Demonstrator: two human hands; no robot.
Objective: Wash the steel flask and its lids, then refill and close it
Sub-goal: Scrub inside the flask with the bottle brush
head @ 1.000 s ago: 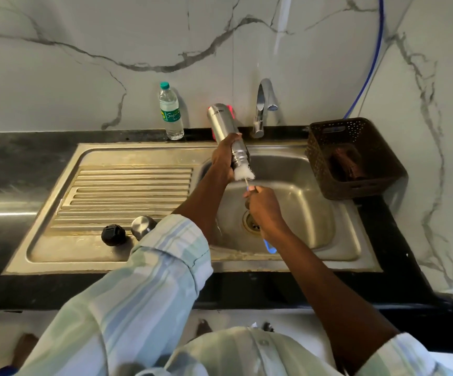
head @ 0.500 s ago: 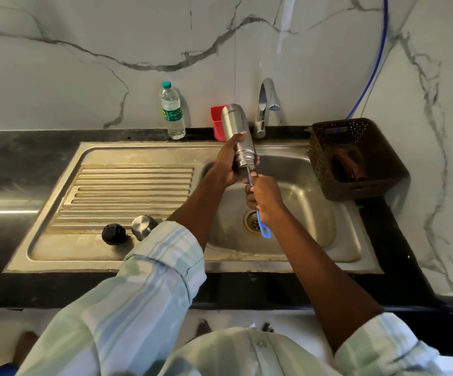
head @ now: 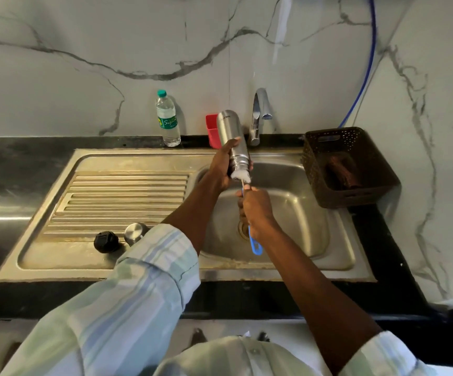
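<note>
Got the steel flask [head: 230, 137] upside down over the sink basin [head: 296, 202], left hand [head: 224, 165] wrapped round its neck. Right hand [head: 255, 210] grips the bottle brush [head: 243, 178], bristles at the mouth. Best bet: long twisting strokes, flask steady.

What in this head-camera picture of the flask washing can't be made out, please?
- Inside of the steel flask: mouth faces down, plugged by the white brush.
- Brush handle: middle hidden in the right hand.
- Steel lid: partly behind the left sleeve.
- Brown basket contents: dark, indistinct.
</note>
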